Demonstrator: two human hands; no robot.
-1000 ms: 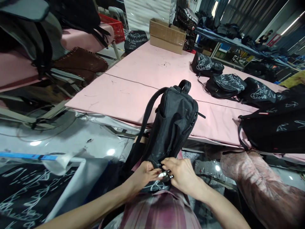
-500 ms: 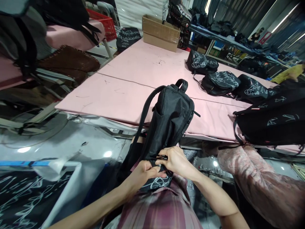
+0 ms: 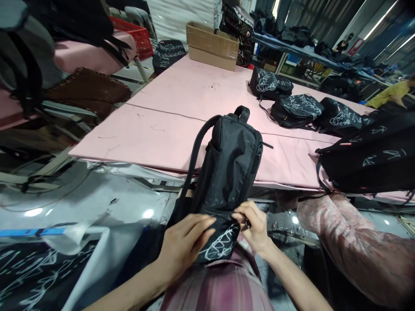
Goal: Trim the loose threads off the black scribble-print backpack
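Observation:
A black backpack [image 3: 231, 166] stands on my lap, its top handle leaning against the edge of the pink table [image 3: 181, 112]. White scribble print shows on its lower end. My left hand [image 3: 183, 246] lies flat on the bag's bottom with fingers stretched out. My right hand [image 3: 254, 224] is closed in a pinch on a small dark zipper pull at the bag's lower right side.
Several black printed backpacks [image 3: 298, 110] lie along the table's right side, with a larger one [image 3: 369, 162] at the right edge. A cardboard box [image 3: 212, 45] sits at the far end. A pink plastic-wrapped bundle [image 3: 353, 246] is at my right, and printed black fabric [image 3: 35, 272] at lower left.
My right hand has moved rightward and down along the bag's bottom edge with the zipper pull. My left hand has opened from a pinch and flattened on the bag.

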